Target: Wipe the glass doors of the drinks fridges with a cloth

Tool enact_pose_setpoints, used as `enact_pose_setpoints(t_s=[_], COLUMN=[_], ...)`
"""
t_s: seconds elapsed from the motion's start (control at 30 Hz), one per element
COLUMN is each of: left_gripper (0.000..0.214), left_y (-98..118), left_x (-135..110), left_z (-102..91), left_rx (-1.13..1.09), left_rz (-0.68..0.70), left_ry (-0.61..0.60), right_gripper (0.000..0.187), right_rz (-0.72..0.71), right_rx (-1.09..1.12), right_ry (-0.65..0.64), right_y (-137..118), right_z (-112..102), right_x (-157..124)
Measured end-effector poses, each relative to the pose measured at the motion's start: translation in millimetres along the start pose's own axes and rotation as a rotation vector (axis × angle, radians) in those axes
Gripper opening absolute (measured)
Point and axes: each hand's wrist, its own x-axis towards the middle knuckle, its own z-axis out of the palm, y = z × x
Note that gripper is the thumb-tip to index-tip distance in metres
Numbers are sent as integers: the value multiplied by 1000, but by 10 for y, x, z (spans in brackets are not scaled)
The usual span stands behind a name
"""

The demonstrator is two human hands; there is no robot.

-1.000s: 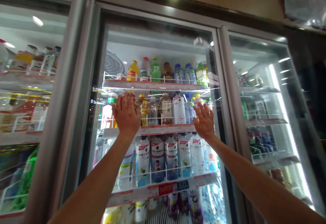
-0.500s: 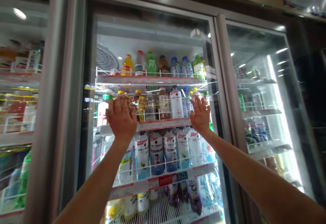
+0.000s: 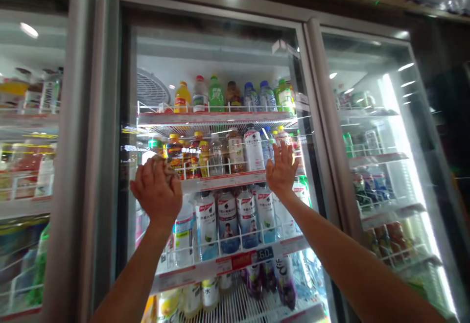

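Note:
My left hand (image 3: pixel 157 193) lies against the glass door (image 3: pixel 216 44) of the drinks fridge, its fingers bent over a crumpled, mottled cloth (image 3: pixel 169 170). Most of that cloth is hidden under the palm. To the right, my right hand (image 3: pixel 282 171) is held up at the glass with its fingers spread and nothing in it. Through the glass, bottles of several colours stand on wire shelves. A white-labelled bottle (image 3: pixel 254 149) shows between my hands on the second shelf.
Metal door frames (image 3: pixel 82 142) flank the middle door. Another glass door (image 3: pixel 29 93) with drinks behind it is at the left, and one more (image 3: pixel 367 78) at the right. Price strips run along the shelf edges, with a dark price tag (image 3: pixel 265 253) on one.
My left hand has slid left and down across the glass with the cloth. My right hand has shifted slightly left and down in view; its fingers stay spread.

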Motion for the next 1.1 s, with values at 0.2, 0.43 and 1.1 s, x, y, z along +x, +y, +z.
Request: enact_pose_setpoints(t_s=[0.2, 0.43, 1.1], left_gripper=[46, 51, 53], left_y=[521, -87, 447], left_x=[-499, -99, -629], left_z=[86, -22, 3], left_rx=[-105, 21, -36], left_rz=[447, 84, 291], left_ry=[-173, 29, -151], right_gripper=[54, 54, 54], right_rz=[-11, -7, -55], right_rx=[6, 3, -4], right_ry=[-2, 12, -34], right_y=[11, 19, 77], right_z=[-12, 1, -32], right_x=[-11, -12, -42])
